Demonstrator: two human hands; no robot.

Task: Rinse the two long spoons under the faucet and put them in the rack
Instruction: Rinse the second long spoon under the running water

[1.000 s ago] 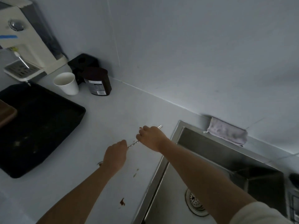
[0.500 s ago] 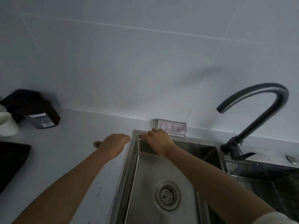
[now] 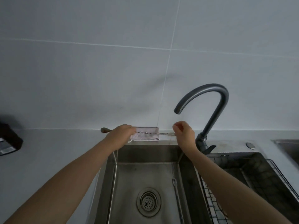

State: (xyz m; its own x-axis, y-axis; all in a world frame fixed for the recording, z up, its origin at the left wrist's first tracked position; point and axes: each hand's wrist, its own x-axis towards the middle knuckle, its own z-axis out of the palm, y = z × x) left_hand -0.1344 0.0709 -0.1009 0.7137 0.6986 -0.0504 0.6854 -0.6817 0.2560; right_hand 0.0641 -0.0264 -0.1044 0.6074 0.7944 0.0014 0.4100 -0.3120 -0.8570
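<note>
Kitchen: steel sink, gooseneck faucet, tiled wall, counter.

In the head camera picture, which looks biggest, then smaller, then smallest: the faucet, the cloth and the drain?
1. Faucet, clearly biggest.
2. Cloth and drain look about alike; the drain sits nearer the camera, so I won't rank them.

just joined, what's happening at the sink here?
A person is holding one long, thin metal bar spoon level above the back of the stainless steel sink. The left hand grips it near the bowl end and the right hand pinches the forked tip. The dark curved faucet shows no water running. A second long metal spoon lies in the basin beside the round drain. The wire rack sits to the right; no spoon is visible in it.
</note>
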